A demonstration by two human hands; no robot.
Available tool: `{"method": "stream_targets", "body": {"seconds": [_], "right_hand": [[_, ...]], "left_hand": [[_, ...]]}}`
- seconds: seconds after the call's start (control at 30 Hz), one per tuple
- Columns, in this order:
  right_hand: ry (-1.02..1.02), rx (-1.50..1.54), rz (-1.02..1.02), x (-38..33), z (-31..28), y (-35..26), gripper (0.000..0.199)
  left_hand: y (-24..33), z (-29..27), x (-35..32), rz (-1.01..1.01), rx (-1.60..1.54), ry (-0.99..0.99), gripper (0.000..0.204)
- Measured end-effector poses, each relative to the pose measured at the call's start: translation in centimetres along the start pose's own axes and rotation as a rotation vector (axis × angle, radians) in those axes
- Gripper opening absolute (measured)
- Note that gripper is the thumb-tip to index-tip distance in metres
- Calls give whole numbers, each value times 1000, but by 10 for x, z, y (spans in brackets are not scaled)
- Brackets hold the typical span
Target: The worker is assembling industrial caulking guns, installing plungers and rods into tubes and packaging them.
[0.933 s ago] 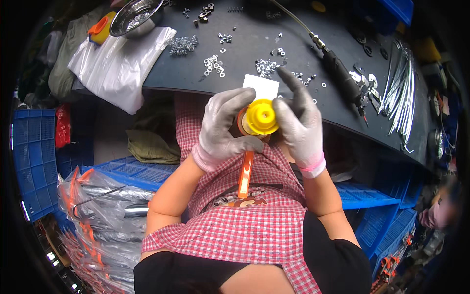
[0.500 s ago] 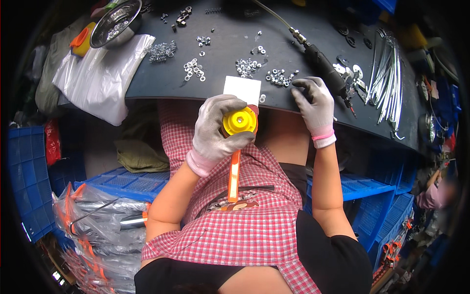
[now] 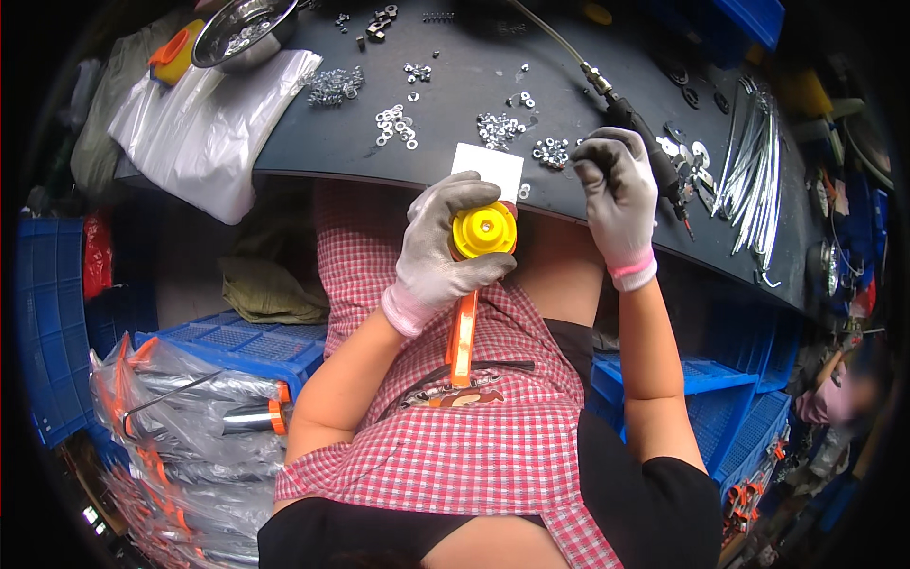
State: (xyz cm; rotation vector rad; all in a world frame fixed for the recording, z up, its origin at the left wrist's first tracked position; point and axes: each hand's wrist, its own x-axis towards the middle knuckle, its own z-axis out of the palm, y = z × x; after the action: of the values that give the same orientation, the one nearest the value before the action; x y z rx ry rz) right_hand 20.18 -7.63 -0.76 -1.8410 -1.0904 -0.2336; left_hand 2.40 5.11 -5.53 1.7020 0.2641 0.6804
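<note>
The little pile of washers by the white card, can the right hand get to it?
Probably yes. The right hand hovers over the dark table, right beside the pile of washers, and nothing lies between them. The left hand is busy holding the yellow-capped tool, out of the way.

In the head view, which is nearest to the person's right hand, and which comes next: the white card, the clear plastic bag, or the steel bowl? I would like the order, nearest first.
Measured from the right hand:
1. White card, just to its left at the table edge.
2. Clear plastic bag, far left, hanging over the table edge.
3. Steel bowl, top left corner, beyond the bag.
</note>
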Motion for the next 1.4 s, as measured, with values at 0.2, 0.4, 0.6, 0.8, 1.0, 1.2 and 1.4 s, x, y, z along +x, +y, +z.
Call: {"method": "stream_targets", "body": {"seconds": [0.2,0.4,0.6,0.8,1.0,1.2,1.4], "right_hand": [[-314,189,-404,-2,15,-56,22],[-451,2,-611,10,1,-49,25],[-631,-118,-677,15,-7,-49,18],[-495,115,-201,9,-2,-65,40],[-538,-10,-29,0,-16,-68,60],[-479,196,332,-14,-20,-70,56],[-235,320,269,-21,-16,-80,47]], "left_hand": [[10,5,2,-80,-150,50,62],[17,4,6,-52,-195,9,58],[6,-5,0,-138,-129,-102,82],[-2,-2,6,248,133,-18,123],[3,-4,11,325,173,-7,129],[7,-6,-1,203,180,-77,132],[2,6,-4,303,176,101,125]]}}
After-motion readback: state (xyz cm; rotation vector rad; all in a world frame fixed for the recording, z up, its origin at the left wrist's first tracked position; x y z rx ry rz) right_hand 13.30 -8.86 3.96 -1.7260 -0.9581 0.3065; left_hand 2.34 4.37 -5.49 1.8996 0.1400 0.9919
